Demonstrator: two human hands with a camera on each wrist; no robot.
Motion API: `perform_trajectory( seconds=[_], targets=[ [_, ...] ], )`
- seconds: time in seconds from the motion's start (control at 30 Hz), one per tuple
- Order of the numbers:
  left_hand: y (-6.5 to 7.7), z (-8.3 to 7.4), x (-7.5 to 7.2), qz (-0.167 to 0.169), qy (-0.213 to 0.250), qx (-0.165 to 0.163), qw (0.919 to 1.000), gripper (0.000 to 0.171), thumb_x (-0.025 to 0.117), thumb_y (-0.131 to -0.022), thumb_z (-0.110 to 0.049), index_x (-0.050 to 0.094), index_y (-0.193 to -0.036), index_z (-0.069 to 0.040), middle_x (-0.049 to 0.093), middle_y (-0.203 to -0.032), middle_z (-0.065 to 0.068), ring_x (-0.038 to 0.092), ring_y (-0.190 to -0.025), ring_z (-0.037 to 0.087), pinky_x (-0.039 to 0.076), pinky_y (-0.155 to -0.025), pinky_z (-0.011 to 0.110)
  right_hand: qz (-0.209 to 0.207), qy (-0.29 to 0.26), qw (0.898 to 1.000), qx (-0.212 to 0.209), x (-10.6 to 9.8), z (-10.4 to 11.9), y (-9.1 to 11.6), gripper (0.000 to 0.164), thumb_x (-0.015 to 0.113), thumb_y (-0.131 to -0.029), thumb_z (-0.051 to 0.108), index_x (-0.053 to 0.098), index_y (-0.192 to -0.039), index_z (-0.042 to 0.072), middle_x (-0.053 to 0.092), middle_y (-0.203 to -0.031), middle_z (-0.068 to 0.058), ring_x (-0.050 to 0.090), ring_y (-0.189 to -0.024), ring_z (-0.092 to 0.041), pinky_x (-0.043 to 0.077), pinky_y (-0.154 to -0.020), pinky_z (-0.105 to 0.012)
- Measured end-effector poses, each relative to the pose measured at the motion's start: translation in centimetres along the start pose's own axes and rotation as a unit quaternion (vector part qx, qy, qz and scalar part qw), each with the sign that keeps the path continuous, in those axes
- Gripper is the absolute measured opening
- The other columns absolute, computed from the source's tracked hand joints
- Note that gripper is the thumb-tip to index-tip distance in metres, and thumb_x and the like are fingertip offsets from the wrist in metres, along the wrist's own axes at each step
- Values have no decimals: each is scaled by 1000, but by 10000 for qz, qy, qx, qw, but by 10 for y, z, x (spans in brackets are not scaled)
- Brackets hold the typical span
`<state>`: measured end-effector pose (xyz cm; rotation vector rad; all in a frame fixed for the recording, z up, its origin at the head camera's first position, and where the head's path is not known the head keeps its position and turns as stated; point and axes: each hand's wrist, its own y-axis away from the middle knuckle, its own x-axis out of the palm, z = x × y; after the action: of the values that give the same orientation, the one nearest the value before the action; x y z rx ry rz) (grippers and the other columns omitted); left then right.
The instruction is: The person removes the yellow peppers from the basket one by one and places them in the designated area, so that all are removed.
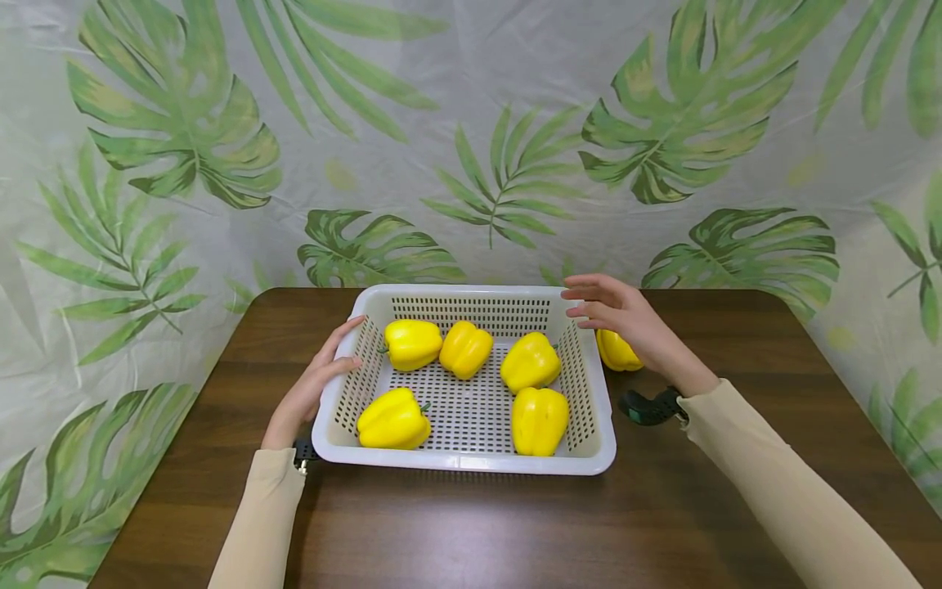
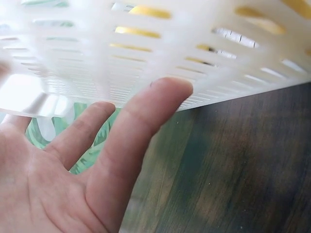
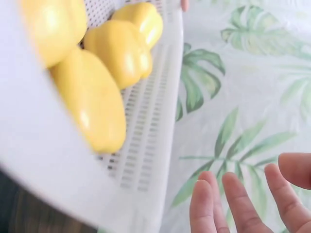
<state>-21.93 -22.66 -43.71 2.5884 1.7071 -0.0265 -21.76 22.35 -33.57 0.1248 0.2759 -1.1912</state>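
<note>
My left hand (image 1: pixel 312 384) is at the left side of a white perforated plastic basket (image 1: pixel 459 464), its fairly straight fingers touching the rim. In the left wrist view, the thumb (image 2: pixel 141 131) lies against the slotted wall (image 2: pixel 87 53). My right hand (image 1: pixel 618 315) hovers by the basket's back right corner, fingers spread and slightly bent, holding nothing. Several yellow bell peppers (image 1: pixel 396 419) lie inside the basket, two of them (image 1: pixel 540 421) close together on the right. One more yellow pepper (image 1: pixel 616 352) sits outside, partly hidden behind the basket's right rim and my right hand.
The basket is on a dark brown wooden table (image 1: pixel 456 532). Behind the table hangs a pale cloth (image 1: pixel 515 49) printed with green leaves. Dark bands with small devices (image 1: pixel 651 406) are on both wrists.
</note>
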Motion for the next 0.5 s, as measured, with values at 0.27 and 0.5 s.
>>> perform_trajectory(
  seconds=[0.27, 0.5],
  targets=[
    [0, 0, 0, -14, 16, -29, 10000, 65, 44, -96, -11, 17, -152, -27, 12, -155, 17, 33, -125, 52, 42, -84, 63, 156, -78, 9997, 158, 22, 6, -11, 45, 55, -97, 14, 43, -139, 2, 45, -137, -22, 54, -112, -35, 43, -94, -50],
    [-1, 1, -1, -8, -20, 3, 10000, 65, 44, -96, -10, 17, -153, -26, 12, -155, 17, 33, -126, 52, 41, -86, 63, 355, -241, 9987, 278, 41, 2, -21, 45, 56, -96, 13, 44, -138, 2, 45, -137, -24, 53, -110, -42, 44, -93, -52]
  ],
)
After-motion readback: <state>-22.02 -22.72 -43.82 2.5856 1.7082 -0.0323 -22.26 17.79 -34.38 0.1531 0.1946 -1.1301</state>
